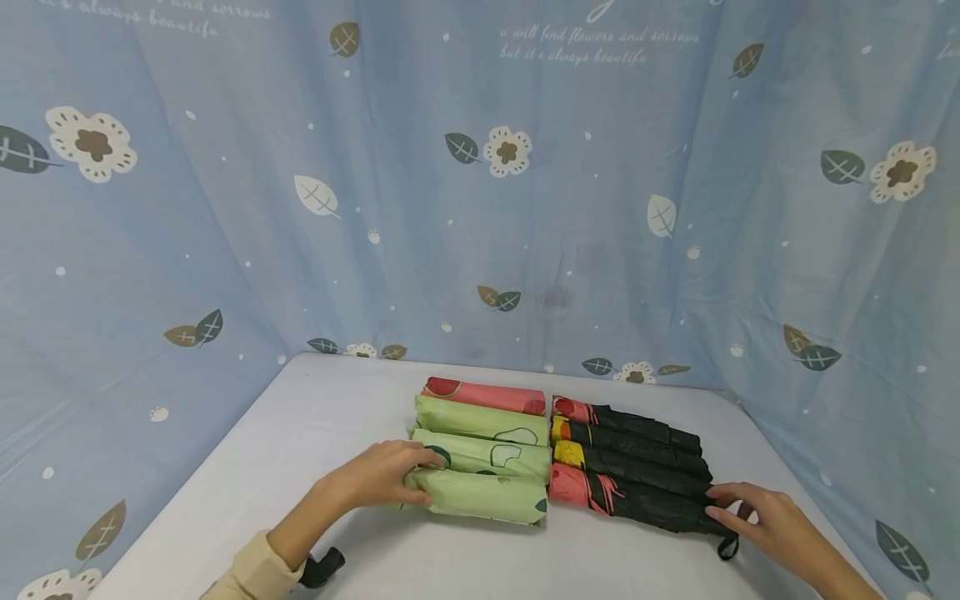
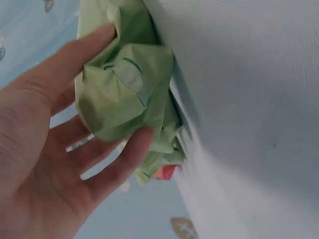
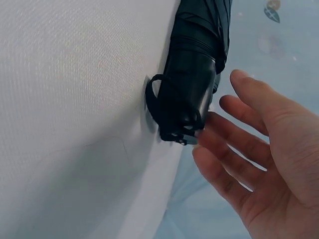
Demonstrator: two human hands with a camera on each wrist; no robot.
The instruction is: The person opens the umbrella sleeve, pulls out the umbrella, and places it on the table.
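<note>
Several rolled fabric bundles lie side by side. My left hand [image 1: 378, 475] has its thumb and fingers round the left end of the nearest light-green bundle [image 1: 480, 497], which has a crumpled end in the left wrist view. Right of the bundles lie several folded umbrellas, mostly black with red or yellow ends. At the handle of the nearest umbrella [image 1: 652, 506] is my right hand [image 1: 768, 521], its fingers loosely bent. In the right wrist view its fingertips are right at the end of the black handle [image 3: 187, 94], beside a strap loop [image 3: 153, 99]; the thumb stands apart.
Behind the nearest bundle lie two more green ones [image 1: 480, 421] and a red one [image 1: 487, 396] at the back. Other umbrellas [image 1: 637, 442] sit behind the near one. A white surface [image 1: 315, 417] carries everything, with a blue patterned curtain [image 1: 405, 250] around it.
</note>
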